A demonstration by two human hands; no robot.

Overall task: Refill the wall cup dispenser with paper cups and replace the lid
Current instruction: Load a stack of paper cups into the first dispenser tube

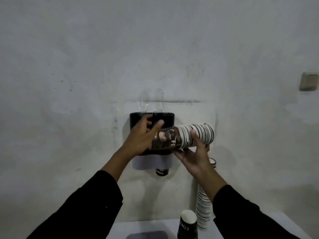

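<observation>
The wall cup dispenser (165, 119) is a dark tube with a pale grey base, fixed to the wall at centre. A dark cup (162, 172) pokes out of its bottom. I hold a short stack of paper cups (185, 138) sideways in front of the dispenser, rims to the right. My left hand (141, 137) grips the stack's dark base end, fingers spread over it. My right hand (196, 156) cradles the rim end from below. The grey lid (146, 235) lies on the table at the bottom edge.
A tall stack of cups (203, 209) leans against the wall on the right of the white table (241, 228). A single dark cup (188, 224) stands in front of it. A small grey wall box (308, 81) sits far right.
</observation>
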